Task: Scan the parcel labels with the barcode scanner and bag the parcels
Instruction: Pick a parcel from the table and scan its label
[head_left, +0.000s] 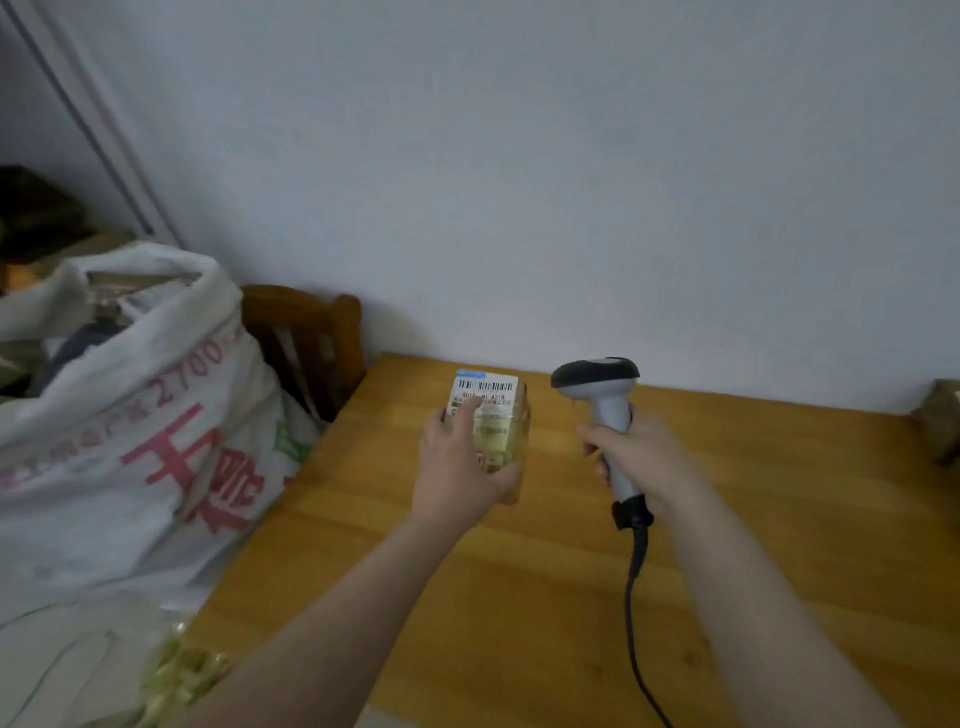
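At the far left a big white sack (130, 415) with red printing stands open-mouthed beside the table (519, 597), with a wooden chair (311, 332) behind it against the wall. The left forearm reaches in from the lower left, and the left hand (457, 467) grips a small yellowish parcel (501, 431) over the table's far left corner. Its fingers lie across the parcel's left side and top, one fingertip reaching the white barcode label (485, 387) at the far end, and the thumb curls round the near right edge. Whether the parcel touches the table I cannot tell. Just to the right, apart from the parcel, the right hand (639, 452) is wrapped round the grey handle of the scanner (602, 395). The scanner is held upright with its dark head turned left toward the label. Its black cable (634, 597) trails from the handle's base toward the bottom edge.
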